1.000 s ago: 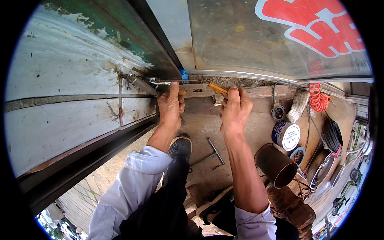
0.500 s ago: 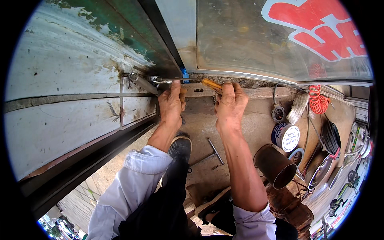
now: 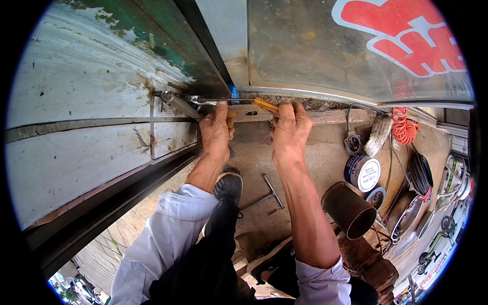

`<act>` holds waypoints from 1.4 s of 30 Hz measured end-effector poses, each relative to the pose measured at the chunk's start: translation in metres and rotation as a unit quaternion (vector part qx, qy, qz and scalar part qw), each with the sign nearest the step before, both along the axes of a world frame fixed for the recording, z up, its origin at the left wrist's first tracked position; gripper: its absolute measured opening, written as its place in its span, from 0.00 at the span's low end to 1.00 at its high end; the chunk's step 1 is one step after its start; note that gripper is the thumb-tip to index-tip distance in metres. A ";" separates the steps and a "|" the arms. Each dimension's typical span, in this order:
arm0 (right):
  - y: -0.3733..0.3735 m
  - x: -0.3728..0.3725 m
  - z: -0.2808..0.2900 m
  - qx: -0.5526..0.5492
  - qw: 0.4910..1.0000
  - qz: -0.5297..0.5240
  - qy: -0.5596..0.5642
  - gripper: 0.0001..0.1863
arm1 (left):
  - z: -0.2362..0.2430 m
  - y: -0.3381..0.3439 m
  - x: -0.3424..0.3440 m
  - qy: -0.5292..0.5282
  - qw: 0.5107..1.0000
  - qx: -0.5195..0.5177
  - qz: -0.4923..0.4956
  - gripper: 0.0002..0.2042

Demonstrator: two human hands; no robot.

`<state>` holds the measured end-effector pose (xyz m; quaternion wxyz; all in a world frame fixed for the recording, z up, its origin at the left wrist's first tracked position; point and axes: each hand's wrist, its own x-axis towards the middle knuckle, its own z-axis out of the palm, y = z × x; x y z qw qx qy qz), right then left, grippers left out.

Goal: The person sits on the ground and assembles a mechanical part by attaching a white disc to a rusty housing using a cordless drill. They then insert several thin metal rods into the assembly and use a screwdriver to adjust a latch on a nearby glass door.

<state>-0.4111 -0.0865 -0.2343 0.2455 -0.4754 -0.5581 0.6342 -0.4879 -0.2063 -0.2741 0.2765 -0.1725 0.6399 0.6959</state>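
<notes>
We note the right hand (image 3: 293, 129) gripping an orange-handled tool (image 3: 263, 105), its thin shaft (image 3: 245, 99) pointing left toward a shiny metal fitting (image 3: 196, 100) near the tiled wall (image 3: 76, 84). Left hand (image 3: 215, 133) curled, thumb at the shaft; what, if anything, its fingers grasp, we cannot tell.

- Head view: left one of two fisheyes worn side by side on the head; looks down, upright, unmirrored;
- close range; left hand (image 3: 215, 136) and right hand (image 3: 292, 133) lie just above centre; sleeves (image 3: 162, 234) come in from the lower edge, shoe (image 3: 227, 188) below the left hand;
- wide reach: wall (image 3: 76, 168) at left, glass (image 3: 300, 51) across the top, floor (image 3: 256, 152) through the middle; straight edges bend near the round black rim.
</notes>
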 end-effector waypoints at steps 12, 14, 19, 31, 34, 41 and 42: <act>-0.003 -0.002 0.005 -0.006 1.000 0.014 -0.004 0.17 | -0.001 -0.002 -0.001 0.009 1.000 -0.002 -0.010 0.24; -0.003 -0.002 0.006 -0.004 1.000 0.015 -0.004 0.18 | -0.002 -0.002 -0.001 0.008 1.000 -0.002 -0.012 0.24; -0.002 -0.003 0.005 0.010 1.000 0.020 0.007 0.18 | -0.002 -0.002 -0.001 0.005 1.000 0.007 -0.008 0.23; -0.002 -0.002 0.003 0.024 0.998 0.024 0.043 0.16 | -0.007 -0.003 -0.001 0.002 1.000 0.002 0.005 0.24; -0.002 -0.002 0.004 0.042 0.999 0.034 0.003 0.18 | -0.008 -0.004 -0.002 -0.002 1.000 0.004 0.007 0.23; -0.001 -0.002 0.006 0.039 0.999 0.038 -0.002 0.17 | -0.009 -0.003 -0.003 -0.002 1.000 -0.003 0.014 0.23; -0.001 -0.002 0.006 0.039 0.999 0.037 -0.001 0.17 | -0.009 -0.003 -0.003 -0.004 1.000 -0.002 0.018 0.23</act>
